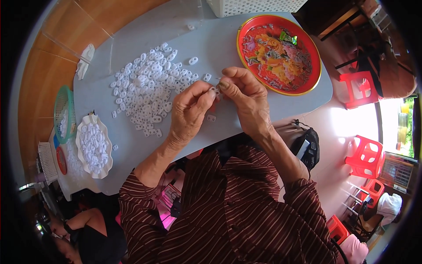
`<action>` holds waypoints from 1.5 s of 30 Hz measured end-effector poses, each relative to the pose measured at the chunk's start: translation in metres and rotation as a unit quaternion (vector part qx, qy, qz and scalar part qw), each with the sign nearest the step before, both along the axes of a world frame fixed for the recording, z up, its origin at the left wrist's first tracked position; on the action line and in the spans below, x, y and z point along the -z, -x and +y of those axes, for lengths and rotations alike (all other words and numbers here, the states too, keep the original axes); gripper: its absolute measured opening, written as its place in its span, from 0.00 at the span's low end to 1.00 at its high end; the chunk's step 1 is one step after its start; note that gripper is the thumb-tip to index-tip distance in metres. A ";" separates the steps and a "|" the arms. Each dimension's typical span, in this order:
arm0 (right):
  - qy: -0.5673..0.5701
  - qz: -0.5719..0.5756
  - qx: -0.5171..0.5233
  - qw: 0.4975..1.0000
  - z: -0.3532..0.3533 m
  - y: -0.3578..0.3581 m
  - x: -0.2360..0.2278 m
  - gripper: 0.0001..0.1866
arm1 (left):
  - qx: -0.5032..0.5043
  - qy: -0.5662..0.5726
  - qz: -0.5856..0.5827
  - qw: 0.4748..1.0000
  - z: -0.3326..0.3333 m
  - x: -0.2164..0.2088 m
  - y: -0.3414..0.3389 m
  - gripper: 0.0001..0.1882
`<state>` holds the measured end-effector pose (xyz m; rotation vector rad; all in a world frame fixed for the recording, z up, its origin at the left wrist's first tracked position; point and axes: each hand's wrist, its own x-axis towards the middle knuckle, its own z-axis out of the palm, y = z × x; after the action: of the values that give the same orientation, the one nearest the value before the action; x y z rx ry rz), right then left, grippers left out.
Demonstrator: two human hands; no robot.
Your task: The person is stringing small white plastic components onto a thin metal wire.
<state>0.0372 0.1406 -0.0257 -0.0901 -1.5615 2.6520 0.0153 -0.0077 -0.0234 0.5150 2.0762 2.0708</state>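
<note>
Over the table's near edge my two hands meet. My left hand (192, 108) is closed, pinching a small white plastic piece (216, 90) between thumb and fingertips. My right hand (249, 99) is closed too, its thumb against that piece; whatever lies between its fingertips is too small to make out. Left of my hands spreads a heap of white two-holed plastic pieces (143, 81). Single pieces (211, 118) lie close to my fingers. Beyond my right hand stands a round red flowered tray (242, 33) strewn with small metal parts and holding a green wrapper (288, 38).
A scalloped white dish (109, 163) of white pieces sits at the left on the grey table (215, 39), near a green basket (59, 103). A white perforated basket (257, 6) is at the far edge. Red stools (358, 90) stand right; another person (101, 233) is lower left.
</note>
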 end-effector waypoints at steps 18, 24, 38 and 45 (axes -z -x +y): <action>-0.044 0.049 0.054 0.996 -0.008 -0.006 0.005 0.13 | -0.054 0.117 0.136 0.982 0.004 -0.006 -0.004 0.06; -0.071 0.039 0.039 0.996 0.001 -0.004 0.006 0.10 | -0.015 0.102 0.097 0.990 0.002 -0.007 -0.002 0.05; -0.133 -0.028 -0.006 0.991 -0.006 -0.004 -0.003 0.11 | -0.005 0.087 0.078 0.993 0.000 -0.008 -0.002 0.05; -0.067 -0.059 -0.065 0.994 0.006 0.003 -0.007 0.11 | -0.005 0.053 0.019 0.998 0.000 -0.013 -0.001 0.06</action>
<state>0.0345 0.1465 -0.0189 -0.1464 -1.8388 2.6732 0.0167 -0.0078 -0.0107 0.5335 2.1999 1.9581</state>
